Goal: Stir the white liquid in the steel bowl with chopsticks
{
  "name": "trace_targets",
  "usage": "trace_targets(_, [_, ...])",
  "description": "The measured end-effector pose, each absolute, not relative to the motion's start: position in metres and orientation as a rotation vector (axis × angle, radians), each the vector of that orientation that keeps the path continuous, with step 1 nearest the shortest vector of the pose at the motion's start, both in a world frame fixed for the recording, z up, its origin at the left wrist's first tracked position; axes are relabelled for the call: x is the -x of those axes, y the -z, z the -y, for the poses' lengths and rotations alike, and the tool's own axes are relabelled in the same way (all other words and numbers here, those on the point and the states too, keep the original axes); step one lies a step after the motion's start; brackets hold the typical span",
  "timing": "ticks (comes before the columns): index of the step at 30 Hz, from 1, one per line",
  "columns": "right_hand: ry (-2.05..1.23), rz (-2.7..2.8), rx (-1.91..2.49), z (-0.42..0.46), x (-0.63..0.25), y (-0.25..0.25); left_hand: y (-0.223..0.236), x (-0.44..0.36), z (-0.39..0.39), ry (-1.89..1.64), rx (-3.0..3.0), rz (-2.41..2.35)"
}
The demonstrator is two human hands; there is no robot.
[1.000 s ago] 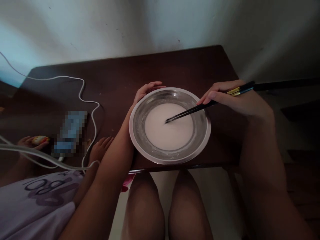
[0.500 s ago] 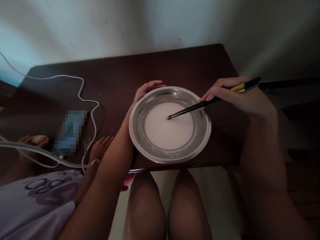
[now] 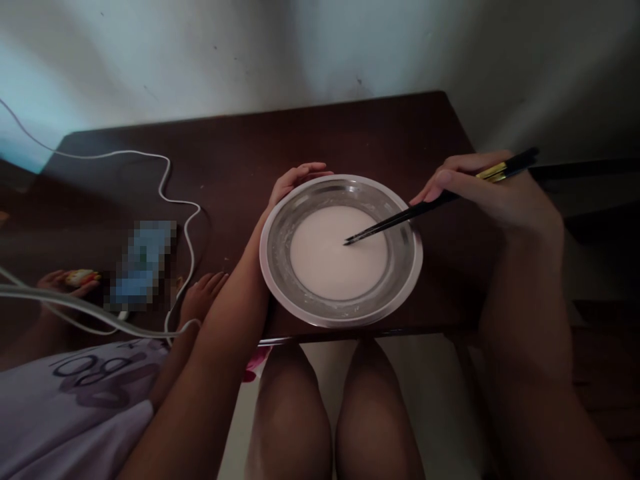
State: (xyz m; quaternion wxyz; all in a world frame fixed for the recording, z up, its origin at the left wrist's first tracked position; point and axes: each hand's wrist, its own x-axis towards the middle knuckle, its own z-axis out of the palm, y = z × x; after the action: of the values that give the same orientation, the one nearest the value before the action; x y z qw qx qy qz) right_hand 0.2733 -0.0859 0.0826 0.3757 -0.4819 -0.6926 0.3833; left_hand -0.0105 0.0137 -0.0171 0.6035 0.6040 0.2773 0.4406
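A round stainless steel bowl (image 3: 345, 321) stands near the front edge of the dark table, holding a milky white liquid (image 3: 333, 263). My left hand (image 3: 295, 182) curls around the bowl's outer wall at the far left, its fingertips partly hidden behind the rim. In my right hand (image 3: 480, 183) is a pair of black chopsticks (image 3: 393, 222) with gold bands near their upper ends. They slant down to the left over the bowl's right rim, close together, with their tips in the liquid.
On the brown table (image 3: 350, 137), a white cable (image 3: 165, 180) winds past a blurred phone-like device (image 3: 143, 263) at left. Beside me is another person in a printed shirt (image 3: 95, 400), one hand near a small colourful object (image 3: 83, 279). A wall (image 3: 250, 53) rises behind the table.
My right hand and the chopsticks have shifted slightly to the right, and the tips sit a little further right in the liquid. My left hand stays at the bowl.
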Motion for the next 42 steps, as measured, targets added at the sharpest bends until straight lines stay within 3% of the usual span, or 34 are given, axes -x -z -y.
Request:
trace_targets(7, [-1.097, 1.903, 1.189, 0.085, -0.269, -0.084, 0.023, 0.011, -0.019, -1.021, -1.412, -0.643])
trace_targets(13, [-0.964, 1.757, 1.213, 0.085, -0.274, -0.084, 0.018, 0.010, -0.014, -1.005, -1.420, -0.645])
trace_targets(20, [-1.113, 1.875, 1.165, 0.084, -0.270, -0.083, 0.018, 0.011, -0.016, -0.983, -1.432, -0.664])
trace_targets(27, [-1.000, 1.757, 1.237, 0.086, -0.275, -0.084, 0.018, 0.011, -0.012, -0.980, -1.426, -0.563])
trace_targets(42, [-1.053, 1.813, 1.160, 0.084, -0.274, -0.082, 0.001, 0.001, -0.007, -0.913, -1.102, -0.802])
